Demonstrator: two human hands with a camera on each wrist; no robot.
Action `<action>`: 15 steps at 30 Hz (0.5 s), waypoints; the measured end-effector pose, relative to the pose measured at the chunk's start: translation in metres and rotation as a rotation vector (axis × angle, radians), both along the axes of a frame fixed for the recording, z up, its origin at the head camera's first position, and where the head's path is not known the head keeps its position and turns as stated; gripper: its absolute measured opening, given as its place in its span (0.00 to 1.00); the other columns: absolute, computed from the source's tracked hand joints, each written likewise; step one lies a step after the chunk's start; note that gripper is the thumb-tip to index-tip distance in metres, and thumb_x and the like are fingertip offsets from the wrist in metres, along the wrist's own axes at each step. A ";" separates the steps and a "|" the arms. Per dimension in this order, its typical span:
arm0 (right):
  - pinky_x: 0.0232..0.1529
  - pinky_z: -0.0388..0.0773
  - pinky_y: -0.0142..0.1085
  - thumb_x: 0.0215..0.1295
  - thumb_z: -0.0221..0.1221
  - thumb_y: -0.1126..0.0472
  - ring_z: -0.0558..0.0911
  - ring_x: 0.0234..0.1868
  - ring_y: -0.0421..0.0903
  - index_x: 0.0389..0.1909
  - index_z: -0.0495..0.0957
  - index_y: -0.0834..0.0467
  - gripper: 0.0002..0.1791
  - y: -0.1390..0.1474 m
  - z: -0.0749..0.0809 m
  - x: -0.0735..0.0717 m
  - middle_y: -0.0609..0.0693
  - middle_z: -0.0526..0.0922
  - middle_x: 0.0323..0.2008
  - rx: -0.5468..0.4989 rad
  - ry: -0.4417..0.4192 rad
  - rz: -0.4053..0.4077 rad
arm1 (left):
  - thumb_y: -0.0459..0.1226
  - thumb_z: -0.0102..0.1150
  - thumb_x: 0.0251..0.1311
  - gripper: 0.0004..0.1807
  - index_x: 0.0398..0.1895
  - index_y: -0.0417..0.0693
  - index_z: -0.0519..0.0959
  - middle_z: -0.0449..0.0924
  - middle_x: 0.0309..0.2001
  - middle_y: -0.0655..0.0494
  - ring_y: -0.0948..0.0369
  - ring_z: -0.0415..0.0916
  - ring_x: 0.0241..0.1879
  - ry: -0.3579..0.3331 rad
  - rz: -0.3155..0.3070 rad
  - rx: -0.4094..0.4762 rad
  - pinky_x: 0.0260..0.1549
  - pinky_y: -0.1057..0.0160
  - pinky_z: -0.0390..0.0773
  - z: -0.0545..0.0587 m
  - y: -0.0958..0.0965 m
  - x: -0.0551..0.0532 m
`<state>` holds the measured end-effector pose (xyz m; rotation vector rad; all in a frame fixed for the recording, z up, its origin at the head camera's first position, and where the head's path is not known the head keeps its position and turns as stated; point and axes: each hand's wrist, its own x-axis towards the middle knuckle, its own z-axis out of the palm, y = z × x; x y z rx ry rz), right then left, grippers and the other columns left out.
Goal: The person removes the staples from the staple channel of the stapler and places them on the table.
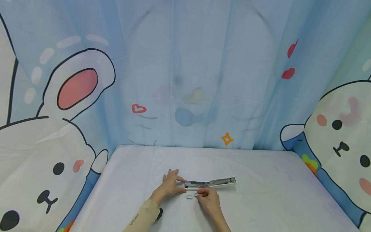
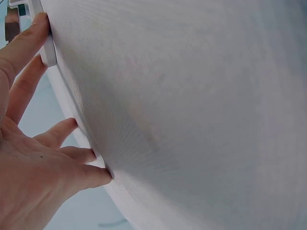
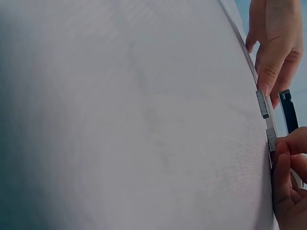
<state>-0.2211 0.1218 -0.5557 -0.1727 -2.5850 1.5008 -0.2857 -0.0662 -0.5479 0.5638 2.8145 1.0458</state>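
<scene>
A long white stapler (image 1: pixel 197 185), swung wide at its hinge with metal showing inside, lies on the table. My left hand (image 1: pixel 171 185) pinches its left end between thumb and index finger, the other fingers spread; in the left wrist view the white end (image 2: pixel 49 52) shows at those fingertips. Just in front of the stapler lies a small grey staple strip (image 1: pixel 189 197), ridged in the right wrist view. Beside it, my right hand (image 1: pixel 209 200) pinches a second staple strip (image 3: pixel 271 138) by one end, its fingers partly hiding it.
A white cloth covers the table (image 1: pixel 275 193). Behind it hangs a blue curtain (image 1: pixel 197 64) with cartoon prints, which also runs along both sides. A beige sleeve (image 1: pixel 143 216) and a dark wristband (image 1: pixel 160 213) are on the left arm.
</scene>
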 end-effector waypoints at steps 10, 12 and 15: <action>0.25 0.72 0.29 0.45 0.63 0.75 0.75 0.24 0.40 0.29 0.85 0.66 0.08 0.000 0.001 0.000 0.47 0.80 0.21 0.016 -0.005 -0.013 | 0.41 0.78 0.47 0.17 0.41 0.46 0.88 0.61 0.70 0.32 0.30 0.43 0.72 0.002 -0.007 0.002 0.63 0.26 0.42 0.001 -0.001 0.001; 0.25 0.71 0.30 0.45 0.63 0.75 0.75 0.24 0.40 0.28 0.85 0.66 0.07 0.001 0.000 0.000 0.46 0.79 0.21 0.021 -0.004 -0.014 | 0.41 0.78 0.47 0.17 0.41 0.46 0.88 0.61 0.70 0.32 0.30 0.43 0.72 0.001 -0.007 -0.002 0.63 0.26 0.42 0.000 -0.001 0.001; 0.25 0.71 0.30 0.45 0.63 0.75 0.75 0.24 0.40 0.28 0.85 0.66 0.08 0.001 -0.001 -0.001 0.46 0.79 0.20 0.022 0.001 -0.011 | 0.41 0.77 0.47 0.17 0.41 0.46 0.88 0.61 0.70 0.32 0.30 0.43 0.72 0.002 -0.006 -0.006 0.63 0.26 0.42 0.000 -0.001 0.000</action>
